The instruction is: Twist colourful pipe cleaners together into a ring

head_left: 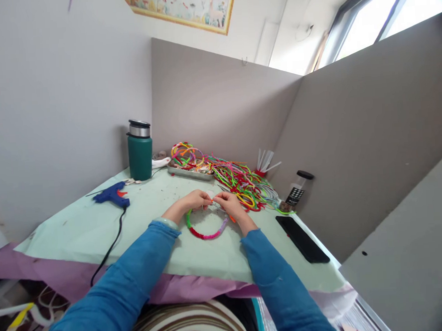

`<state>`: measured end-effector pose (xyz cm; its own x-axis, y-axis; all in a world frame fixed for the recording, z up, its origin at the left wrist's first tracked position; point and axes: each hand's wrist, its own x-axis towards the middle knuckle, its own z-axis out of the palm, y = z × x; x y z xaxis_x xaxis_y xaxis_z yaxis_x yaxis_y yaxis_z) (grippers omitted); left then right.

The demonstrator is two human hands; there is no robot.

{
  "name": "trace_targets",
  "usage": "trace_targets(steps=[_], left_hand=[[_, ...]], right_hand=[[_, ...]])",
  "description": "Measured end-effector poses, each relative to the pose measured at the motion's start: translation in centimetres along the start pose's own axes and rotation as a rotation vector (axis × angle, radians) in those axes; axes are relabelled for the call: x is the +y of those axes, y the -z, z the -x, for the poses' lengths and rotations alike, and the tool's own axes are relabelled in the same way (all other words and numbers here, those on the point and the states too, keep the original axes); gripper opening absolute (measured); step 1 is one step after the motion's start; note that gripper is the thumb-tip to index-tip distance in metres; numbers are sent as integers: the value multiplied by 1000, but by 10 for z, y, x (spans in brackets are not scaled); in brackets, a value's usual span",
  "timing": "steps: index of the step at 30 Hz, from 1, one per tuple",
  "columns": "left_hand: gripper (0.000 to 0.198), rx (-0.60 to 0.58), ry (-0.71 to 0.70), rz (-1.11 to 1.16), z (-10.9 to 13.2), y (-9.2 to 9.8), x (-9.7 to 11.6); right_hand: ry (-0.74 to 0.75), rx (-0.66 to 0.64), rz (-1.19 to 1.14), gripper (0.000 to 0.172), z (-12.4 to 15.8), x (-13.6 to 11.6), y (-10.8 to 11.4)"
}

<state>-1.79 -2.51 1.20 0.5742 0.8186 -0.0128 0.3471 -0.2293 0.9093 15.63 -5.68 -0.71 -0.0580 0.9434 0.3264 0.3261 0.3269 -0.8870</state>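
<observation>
A ring wrapped in fuzzy pipe cleaner (203,237), with green, red, pink and lilac sections, lies near the middle of the table. At its far side, my left hand (198,200) and my right hand (228,203) meet fingertip to fingertip. Both are closed in a pinch on a small orange piece of pipe cleaner (212,200). Fingers cover much of that piece and the upper part of the ring. Another orange end shows beside my right wrist. Just behind my fingertips is a small whitish patch that I cannot make out.
Behind my hands lies a heap of coloured pipe cleaners (240,182), next to a metal tray (191,173). On the left are a blue glue gun (112,194) with its cord and a green bottle (140,158). A black phone (302,239) and a clear jar (296,193) are on the right.
</observation>
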Motion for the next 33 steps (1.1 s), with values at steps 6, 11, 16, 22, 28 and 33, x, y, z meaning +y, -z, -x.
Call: trace_targets(steps=[6,11,16,22,28,33], left_hand=[[41,-40,5,143,-7,-1,-6],[41,-51,82,184,-9,1,-7],[35,-82,77,160,-7,0,-6],[36,-72,37,116,-1,-3,0],[29,9,78,56,-3,-3,-1],[27,91,142,80,-4,-4,0]], right_hand=[[39,6,21,27,-1,-3,4],[41,16,29,28,-1,-5,5],[70,35,53,25,0,-6,4],[94,40,57,24,1,-5,2],[156,13,82,22,2,-3,-1],[167,-27,100,25,3,-4,-1]])
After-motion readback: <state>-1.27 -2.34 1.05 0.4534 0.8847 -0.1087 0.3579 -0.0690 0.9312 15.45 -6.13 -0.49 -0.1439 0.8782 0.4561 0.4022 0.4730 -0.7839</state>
